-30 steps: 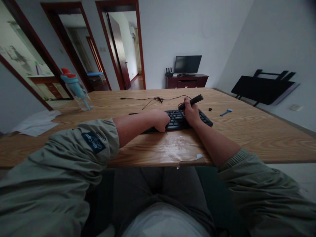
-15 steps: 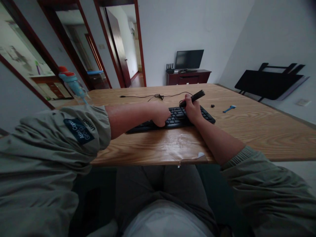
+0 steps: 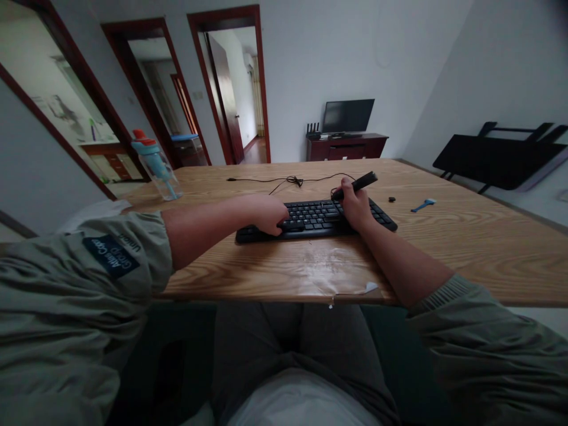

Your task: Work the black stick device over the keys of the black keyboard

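Observation:
A black keyboard (image 3: pixel 317 222) lies on the wooden table in front of me, partly covered by both my hands. My left hand (image 3: pixel 268 214) is over its left half, fingers curled down towards the keys; their tips are hidden, and what they hold, if anything, does not show. Over the right half, my right hand (image 3: pixel 355 204) is wrapped round a thick black stick-shaped tool (image 3: pixel 364 181). The tool is tilted, its upper end pointing up and right, its lower end close above the keys. A thin black cable (image 3: pixel 294 180), bunched in the middle, runs behind the keyboard.
At the table's (image 3: pixel 465 254) left stands a clear bottle (image 3: pixel 157 168) with a blue and red lid. On the right lie a small black piece (image 3: pixel 391 199) and a blue brush-like tool (image 3: pixel 423 205). A torn film patch (image 3: pixel 371 287) marks the front edge.
My left hand has moved left along the keyboard, uncovering the middle keys. My right hand keeps the black tool over the right half. The whole view has shifted slightly.

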`<state>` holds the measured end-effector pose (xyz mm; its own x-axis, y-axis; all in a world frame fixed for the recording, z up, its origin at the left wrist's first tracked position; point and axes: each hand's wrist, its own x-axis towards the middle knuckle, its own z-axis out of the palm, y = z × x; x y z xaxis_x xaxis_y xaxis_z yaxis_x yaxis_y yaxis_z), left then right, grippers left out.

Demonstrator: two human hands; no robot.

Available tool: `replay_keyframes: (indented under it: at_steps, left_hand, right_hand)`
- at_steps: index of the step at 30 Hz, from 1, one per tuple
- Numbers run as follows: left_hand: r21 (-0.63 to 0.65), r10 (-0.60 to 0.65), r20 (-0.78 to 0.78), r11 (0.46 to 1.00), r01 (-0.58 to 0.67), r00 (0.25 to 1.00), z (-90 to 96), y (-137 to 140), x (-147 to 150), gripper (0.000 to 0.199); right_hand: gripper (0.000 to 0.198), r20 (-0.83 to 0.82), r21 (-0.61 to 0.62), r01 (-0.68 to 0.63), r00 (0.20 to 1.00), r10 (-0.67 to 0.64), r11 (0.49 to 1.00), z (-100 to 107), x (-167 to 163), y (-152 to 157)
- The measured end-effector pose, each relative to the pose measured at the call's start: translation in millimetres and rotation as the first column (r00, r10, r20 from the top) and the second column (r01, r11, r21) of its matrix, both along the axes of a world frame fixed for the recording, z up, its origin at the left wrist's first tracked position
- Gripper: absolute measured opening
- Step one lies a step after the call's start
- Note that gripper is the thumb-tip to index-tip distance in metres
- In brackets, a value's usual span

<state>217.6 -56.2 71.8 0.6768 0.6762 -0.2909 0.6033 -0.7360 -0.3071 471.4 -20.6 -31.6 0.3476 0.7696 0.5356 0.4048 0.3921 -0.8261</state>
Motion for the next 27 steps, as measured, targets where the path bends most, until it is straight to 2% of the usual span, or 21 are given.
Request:
replay_keyframes:
  at_steps: [5, 11, 14, 17, 19, 21, 23, 24, 25, 27]
  left_hand:
    - [0.044, -0.039, -0.012, 0.998, 0.040, 0.999, -7.0, -3, 3, 0.034]
    - [0.019, 0.000, -0.055, 1.000, 0.001, 0.998, -8.9, 1, 7, 0.044]
    - [-0.004, 0.024, -0.046, 1.000, -0.025, 0.999, -8.3, 1, 5, 0.045]
    - [-0.017, 0.053, -0.018, 0.998, -0.053, 0.998, -8.8, -1, 2, 0.046]
    - [-0.019, 0.055, 0.019, 0.998, -0.055, 0.998, -10.1, -2, -1, 0.046]
    - [-0.019, 0.042, 0.050, 0.999, -0.041, 0.998, -11.8, -2, -3, 0.046]
    - [-0.017, 0.027, 0.061, 1.000, -0.026, 0.998, -13.7, -1, -6, 0.044]
    - [-0.014, 0.020, 0.061, 1.000, -0.019, 0.998, -14.6, 0, -7, 0.042]
    - [-0.008, 0.012, 0.063, 1.000, -0.012, 0.998, -15.4, 0, -8, 0.041]
    - [0.006, -0.005, 0.076, 1.000, 0.005, 0.997, -16.4, 1, -10, 0.039]
  right_hand:
    - [0.060, 0.020, -0.005, 0.000, 1.000, 0.000, 1.000, -1, 3, 2]
    - [0.056, 0.038, 0.006, -0.003, 0.999, 0.003, 1.000, -1, 0, 0]
    - [0.047, 0.117, 0.094, -0.011, 0.993, 0.000, 0.996, 10, -4, -9]
    - [0.028, 0.310, 0.221, -0.099, 0.950, 0.026, 0.970, 28, -12, -26]
    - [0.016, 0.523, 0.170, -0.251, 0.842, 0.128, 0.953, 38, -20, -40]
    - [0.023, 0.708, -0.020, -0.380, 0.648, 0.282, 0.925, 42, -31, -52]
    - [0.029, 0.798, -0.220, -0.409, 0.447, 0.405, 0.886, 42, -43, -60]
    - [0.031, 0.818, -0.284, -0.398, 0.374, 0.437, 0.872, 41, -47, -62]
    - [0.032, 0.832, -0.319, -0.382, 0.326, 0.449, 0.867, 40, -51, -64]
    - [0.031, 0.853, -0.329, -0.352, 0.288, 0.436, 0.876, 37, -56, -64]
